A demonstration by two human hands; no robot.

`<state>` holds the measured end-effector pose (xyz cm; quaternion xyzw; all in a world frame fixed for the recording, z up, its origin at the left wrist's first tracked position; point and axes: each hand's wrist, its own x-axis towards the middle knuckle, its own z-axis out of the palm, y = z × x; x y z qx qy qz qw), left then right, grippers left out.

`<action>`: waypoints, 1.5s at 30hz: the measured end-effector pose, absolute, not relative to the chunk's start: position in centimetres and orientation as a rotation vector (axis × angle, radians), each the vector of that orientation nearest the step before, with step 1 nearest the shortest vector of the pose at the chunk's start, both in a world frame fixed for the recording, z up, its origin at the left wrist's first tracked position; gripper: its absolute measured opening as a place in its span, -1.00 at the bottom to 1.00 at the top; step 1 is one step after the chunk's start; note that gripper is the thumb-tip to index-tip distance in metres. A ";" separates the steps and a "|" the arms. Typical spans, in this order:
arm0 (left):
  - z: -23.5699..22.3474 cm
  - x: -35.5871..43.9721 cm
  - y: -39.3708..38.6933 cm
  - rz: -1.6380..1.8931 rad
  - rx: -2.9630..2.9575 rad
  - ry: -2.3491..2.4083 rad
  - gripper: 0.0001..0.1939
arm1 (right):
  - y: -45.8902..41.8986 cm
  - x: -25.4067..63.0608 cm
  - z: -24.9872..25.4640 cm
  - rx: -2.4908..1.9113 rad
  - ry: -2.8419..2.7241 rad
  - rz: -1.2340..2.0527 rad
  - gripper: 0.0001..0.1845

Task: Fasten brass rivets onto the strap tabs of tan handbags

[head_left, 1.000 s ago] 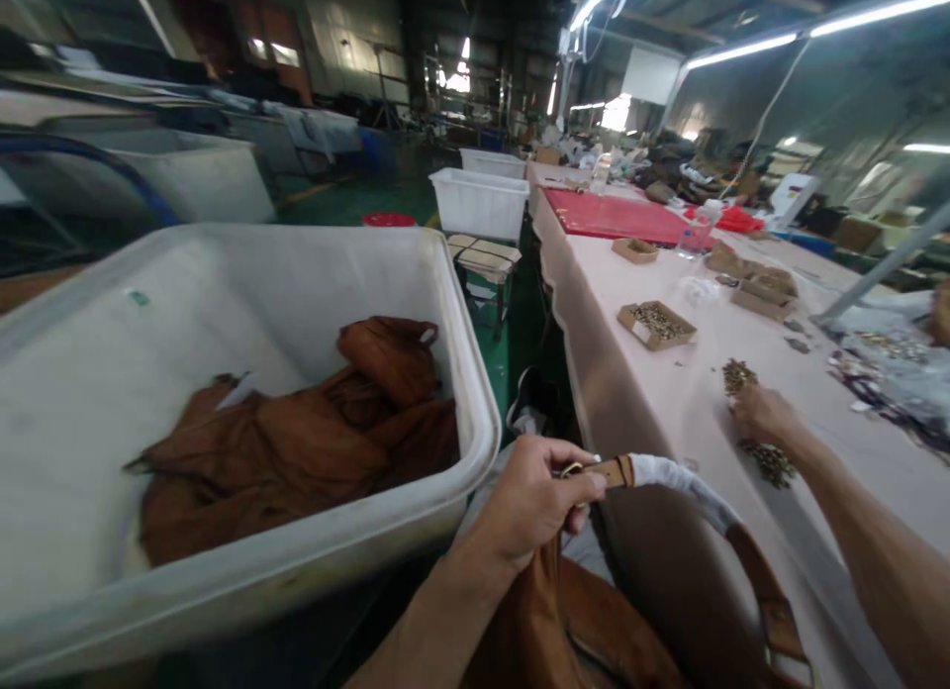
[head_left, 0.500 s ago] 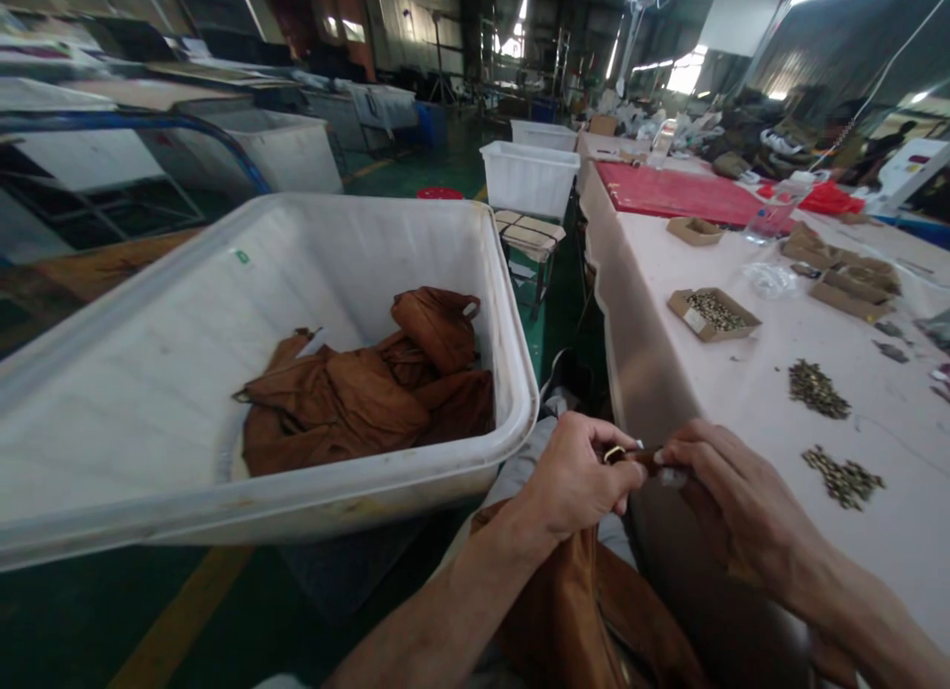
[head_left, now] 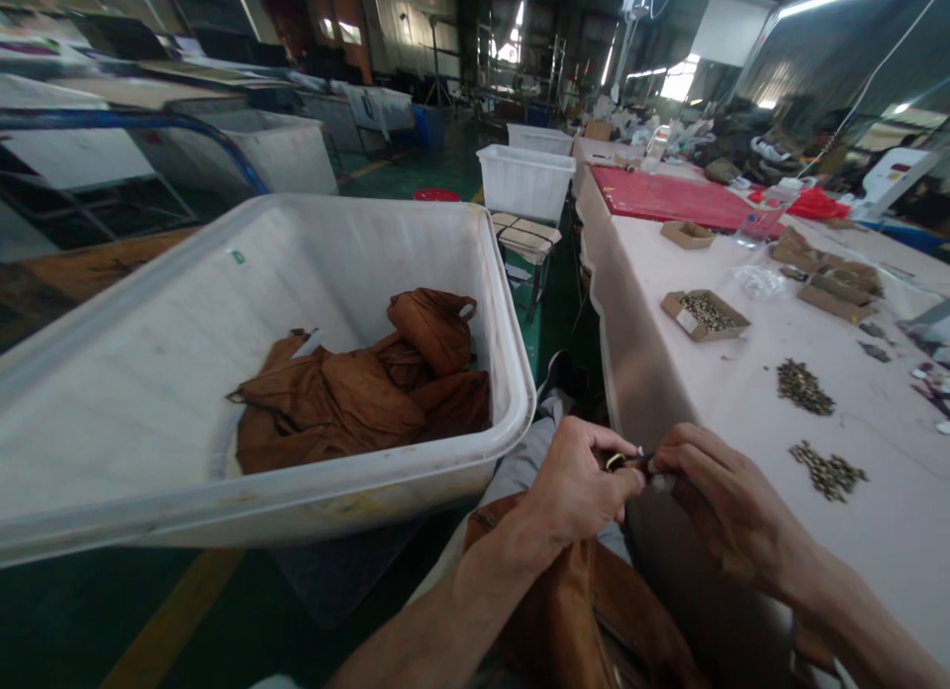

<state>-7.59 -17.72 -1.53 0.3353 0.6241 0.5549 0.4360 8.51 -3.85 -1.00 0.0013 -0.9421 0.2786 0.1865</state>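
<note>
A brown bag (head_left: 571,610) lies across my lap, below my forearms. My left hand (head_left: 583,476) is closed on a narrow brown strap with a gold-coloured metal buckle (head_left: 615,461) at its thumb and fingertips. Close beside it, my right hand (head_left: 712,486) pinches the other end of the short strap piece (head_left: 639,461). Something small and whitish shows at the right fingertips, too blurred to name. The fingers of both hands hide most of the strap.
To the left stands a large white plastic bin (head_left: 512,372) holding brown bags (head_left: 356,402). On the covered table (head_left: 712,392) at right are two piles of small brass-coloured metal pieces (head_left: 806,387), a cardboard box (head_left: 705,316) of similar pieces and a red board (head_left: 668,196).
The hands keep hold of the strap and have shifted only slightly against each other. The whole view has turned a little, so the table things sit further left.
</note>
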 end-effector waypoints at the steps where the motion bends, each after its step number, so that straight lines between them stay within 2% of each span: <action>1: -1.4 -7.5 -17.8 1.376 0.845 1.566 -0.78 | -3.9 8.6 -1.0 -0.017 -2.645 0.816 -0.80; 7: -0.6 -7.4 -18.0 1.377 0.893 1.532 -0.80 | -4.5 9.2 -0.5 -0.225 -2.552 1.070 -0.80; 13: -0.4 -6.9 -17.8 1.386 0.907 1.527 -0.82 | -4.0 9.5 -0.5 -0.071 -2.531 1.052 -0.71; 18: -0.8 -6.3 -17.7 1.405 0.845 1.527 -0.82 | -3.5 9.9 -1.1 -0.096 -2.509 1.064 -0.83; 29: -0.9 -5.3 -17.3 1.402 1.056 1.821 -0.84 | -3.3 9.7 -1.1 -0.106 -2.391 1.083 -0.88; 38: -1.0 -5.6 -15.8 1.350 0.896 1.634 -0.81 | -2.5 9.9 -2.0 -0.079 -2.347 1.008 -0.88; 45: -0.7 -6.0 -15.1 1.356 0.940 1.612 -0.88 | -2.5 9.7 -2.4 -0.124 -2.323 0.983 -0.91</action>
